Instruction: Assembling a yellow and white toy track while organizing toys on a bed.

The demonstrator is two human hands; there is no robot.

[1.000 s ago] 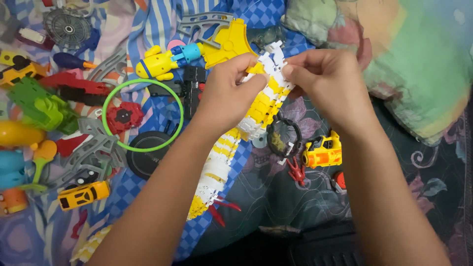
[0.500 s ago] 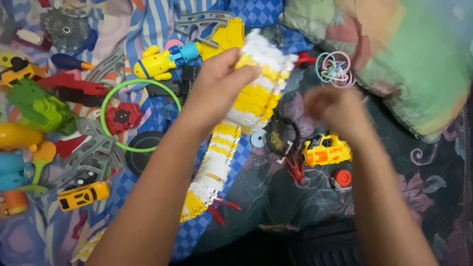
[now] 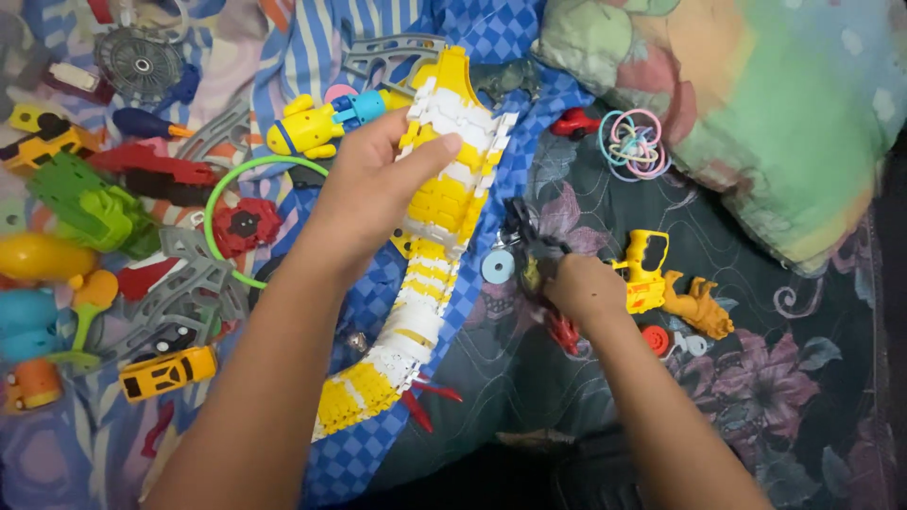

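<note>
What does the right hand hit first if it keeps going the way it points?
The right hand points up-left and is already at the dark toy; past that, probably the yellow-white track, though depth is unclear.

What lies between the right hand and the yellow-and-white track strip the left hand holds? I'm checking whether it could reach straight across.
Little does. The right hand rests on a dark toy just beside the track strip, which the left hand grips. Only a small blue disc lies in the gap.
</note>
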